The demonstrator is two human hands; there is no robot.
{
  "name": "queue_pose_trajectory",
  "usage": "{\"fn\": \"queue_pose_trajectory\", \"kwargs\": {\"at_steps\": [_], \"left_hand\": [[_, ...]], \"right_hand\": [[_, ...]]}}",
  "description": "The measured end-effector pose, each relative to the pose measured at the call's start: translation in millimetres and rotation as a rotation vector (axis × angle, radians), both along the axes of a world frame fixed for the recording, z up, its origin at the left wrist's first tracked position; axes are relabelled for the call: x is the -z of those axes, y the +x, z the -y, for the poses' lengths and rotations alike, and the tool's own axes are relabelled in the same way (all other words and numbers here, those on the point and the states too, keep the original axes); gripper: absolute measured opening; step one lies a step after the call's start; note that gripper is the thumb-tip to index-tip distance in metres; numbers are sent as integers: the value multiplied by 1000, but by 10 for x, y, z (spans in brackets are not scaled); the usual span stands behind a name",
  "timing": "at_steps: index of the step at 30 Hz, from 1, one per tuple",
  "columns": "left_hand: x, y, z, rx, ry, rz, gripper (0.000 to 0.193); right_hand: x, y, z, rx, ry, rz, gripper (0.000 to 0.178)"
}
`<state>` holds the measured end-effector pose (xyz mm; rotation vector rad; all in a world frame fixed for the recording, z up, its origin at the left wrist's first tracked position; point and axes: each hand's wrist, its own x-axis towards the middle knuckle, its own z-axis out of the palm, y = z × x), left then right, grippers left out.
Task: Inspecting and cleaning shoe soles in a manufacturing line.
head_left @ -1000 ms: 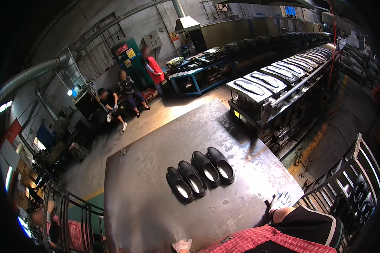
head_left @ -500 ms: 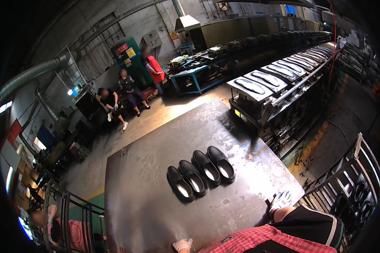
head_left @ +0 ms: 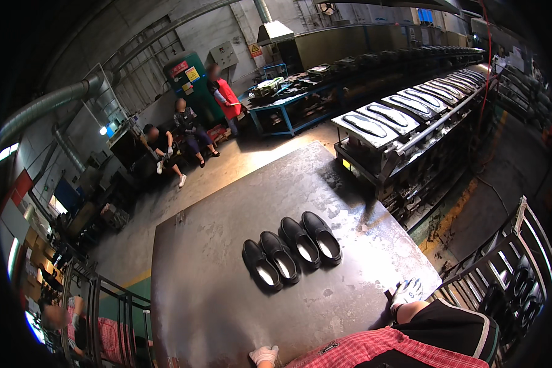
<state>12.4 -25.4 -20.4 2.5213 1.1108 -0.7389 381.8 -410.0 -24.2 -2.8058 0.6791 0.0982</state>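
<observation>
Several black slip-on shoes (head_left: 291, 251) with pale insoles stand side by side in a slanting row on a grey metal table (head_left: 214, 319). Both my hands wear pale work gloves and hold nothing. At the near edge of the table rests my left hand (head_left: 264, 355), its fingers lying on the top, partly cut off by my sleeve. My right hand (head_left: 406, 292) lies on the table's right corner with fingers stretched out. Neither hand touches the shoes; both are nearer to me than the row.
A conveyor (head_left: 405, 119) carrying pale plates with sole shapes runs off to the far right. Metal racks (head_left: 503, 264) stand at right, with dark shoes in them, and at left. Beyond the table are a blue bench (head_left: 282, 116), two seated people (head_left: 190, 132) and a person in a red vest (head_left: 228, 101).
The view has shifted very slightly. My hands and the shoes keep their places on the table.
</observation>
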Motion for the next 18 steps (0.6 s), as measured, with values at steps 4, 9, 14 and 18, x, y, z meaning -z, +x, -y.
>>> {"fn": "queue_pose_trajectory", "kwargs": {"at_steps": [4,9,14,18], "left_hand": [[-43,89,85,-137,50,-111,51],[45,136,49,-163,124,-183,56],[-36,147,49,-155,96,-149,60],[-77,173,60,-154,102,-156,60]], "right_hand": [[60,17,4,-8,3,11,59],[27,9,11,-23,-22,12,59],[-139,-37,-38,9,13,41,57],[-178,-27,-73,16,-1,23,54]]}}
